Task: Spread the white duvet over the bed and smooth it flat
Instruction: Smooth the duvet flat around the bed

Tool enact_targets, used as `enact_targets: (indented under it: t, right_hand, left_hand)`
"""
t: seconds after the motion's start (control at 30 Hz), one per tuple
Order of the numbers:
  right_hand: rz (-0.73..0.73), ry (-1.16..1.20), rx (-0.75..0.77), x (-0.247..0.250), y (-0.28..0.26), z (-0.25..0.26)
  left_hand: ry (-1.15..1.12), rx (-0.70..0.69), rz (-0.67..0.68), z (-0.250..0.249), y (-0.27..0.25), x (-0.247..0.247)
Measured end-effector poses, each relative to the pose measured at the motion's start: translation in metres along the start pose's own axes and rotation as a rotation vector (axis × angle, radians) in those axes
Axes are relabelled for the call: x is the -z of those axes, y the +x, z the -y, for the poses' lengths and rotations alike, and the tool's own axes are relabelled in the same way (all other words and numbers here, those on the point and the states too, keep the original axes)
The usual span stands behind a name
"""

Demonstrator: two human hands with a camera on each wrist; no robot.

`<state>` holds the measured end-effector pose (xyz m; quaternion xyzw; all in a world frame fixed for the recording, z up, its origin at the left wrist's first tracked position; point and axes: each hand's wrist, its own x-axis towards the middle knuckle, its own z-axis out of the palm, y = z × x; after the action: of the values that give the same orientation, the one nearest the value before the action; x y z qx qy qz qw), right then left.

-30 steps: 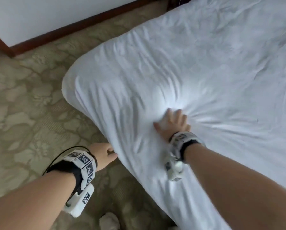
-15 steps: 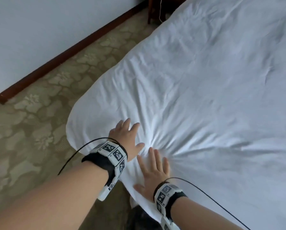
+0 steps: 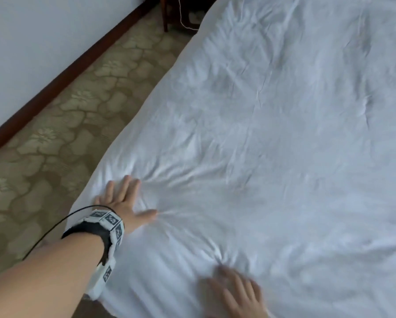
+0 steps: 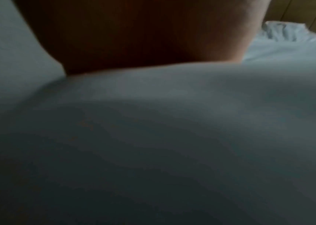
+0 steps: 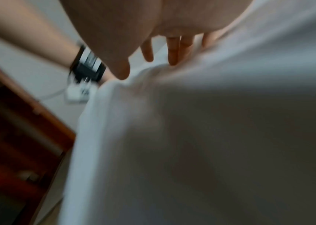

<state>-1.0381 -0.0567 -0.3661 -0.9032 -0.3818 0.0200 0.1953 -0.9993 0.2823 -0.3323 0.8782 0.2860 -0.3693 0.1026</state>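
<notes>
I see bare forearms, no sleeves. Left wrist: black strap (image 3: 86, 230), white band of black-and-white square markers (image 3: 109, 220), white camera block (image 3: 101, 281), thin black cable (image 3: 52, 228).

White duvet (image 3: 272, 134) lies spread over the bed, creased with shallow wrinkles.

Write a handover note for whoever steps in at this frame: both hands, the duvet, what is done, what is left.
Left hand: open, fingers spread, pressing flat on the white duvet near the bed's near corner.
Right hand: open, on the duvet at the near edge, motion-blurred.
Duvet: covers all of the bed in view; its edge drapes toward the patterned carpet.
Done: spreading, as far as the view shows.
Left: creases fan out around both hands and fine wrinkles run across the middle; smooth them.
</notes>
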Motion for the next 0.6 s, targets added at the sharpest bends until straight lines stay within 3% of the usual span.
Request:
enact_targets:
  t: [0.07,0.17,0.23,0.27,0.43,0.53,0.6]
  right_hand:
    - [0.070,-0.005,-0.173,0.013,0.033,-0.020]
    - [0.167,-0.069,-0.606,0.027,0.108,-0.039]
    - [0.274,-0.039,-0.837,0.025,0.165,-0.032]
    - [0.315,-0.031,-0.882,0.018,0.192,-0.022]
    - [0.545,0.024,-0.638,-0.044,0.284,0.095]
    - [0.598,-0.004,-0.682,-0.067,0.303,0.132]
    - [0.583,0.008,-0.735,-0.071,0.307,0.133]
  left_hand:
    - [-0.151,0.079,0.032,0.034,0.009,-0.001]
    - [-0.356,0.187,0.064,0.059,0.022,-0.003]
    - [-0.409,0.180,0.106,0.065,0.029,-0.001]
    - [-0.410,0.164,0.118,0.067,0.033,0.000]
    - [-0.268,-0.036,0.180,0.095,0.038,0.025]
    - [-0.152,-0.276,0.159,0.139,0.038,0.045]
    - [-0.076,-0.332,0.205,0.178,0.036,0.059]
